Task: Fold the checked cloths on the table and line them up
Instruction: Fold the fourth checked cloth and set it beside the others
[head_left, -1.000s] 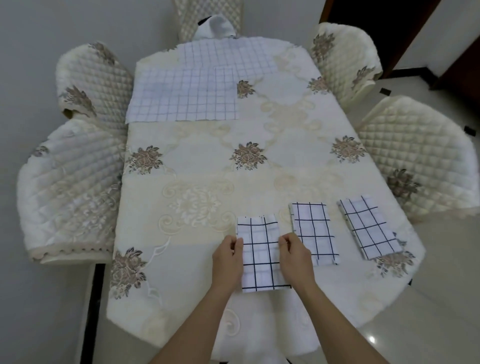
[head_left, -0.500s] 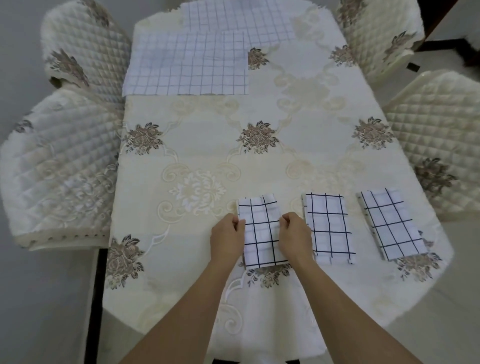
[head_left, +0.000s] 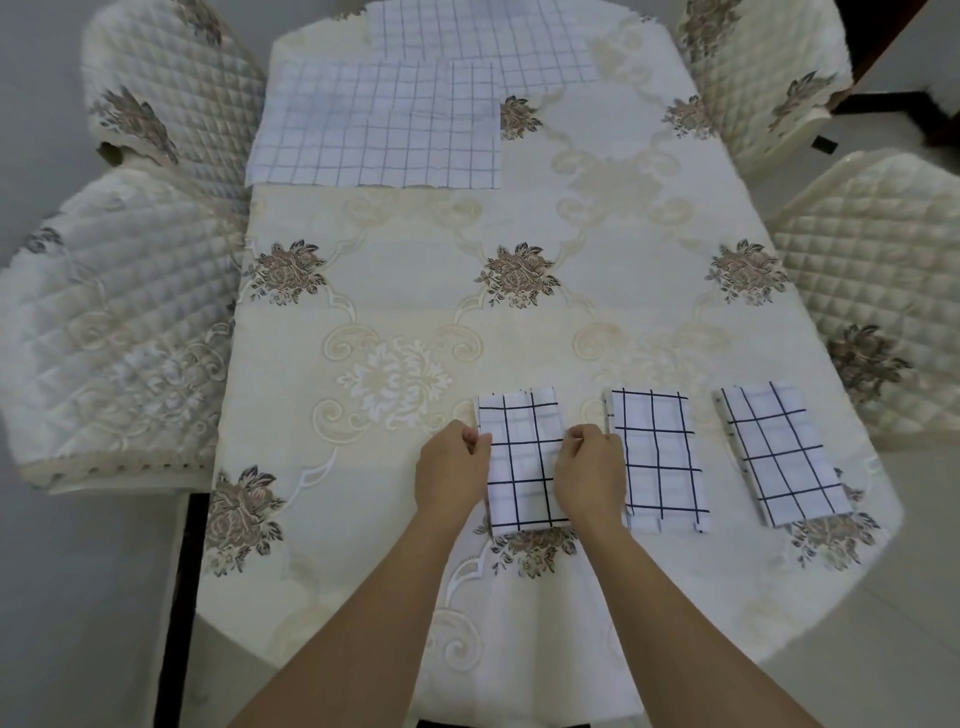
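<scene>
Three folded white cloths with dark checks lie in a row near the table's front edge. My left hand (head_left: 453, 470) pinches the left edge of the leftmost folded cloth (head_left: 522, 460), and my right hand (head_left: 589, 473) pinches its right edge. The middle folded cloth (head_left: 657, 460) lies just right of my right hand. The right folded cloth (head_left: 784, 454) sits slightly slanted. At the far end two unfolded checked cloths are spread flat: a near one (head_left: 379, 124) and a far one (head_left: 488, 41), overlapping.
The table (head_left: 415, 291) wears a cream cloth with brown flower motifs. Quilted cream chairs stand on both sides: two on the left (head_left: 114, 312), (head_left: 166, 88) and two on the right (head_left: 878, 291), (head_left: 763, 67).
Both hands have slid the leftmost folded cloth away from me, up into line with the other two. The camera has tilted down and moved closer.
</scene>
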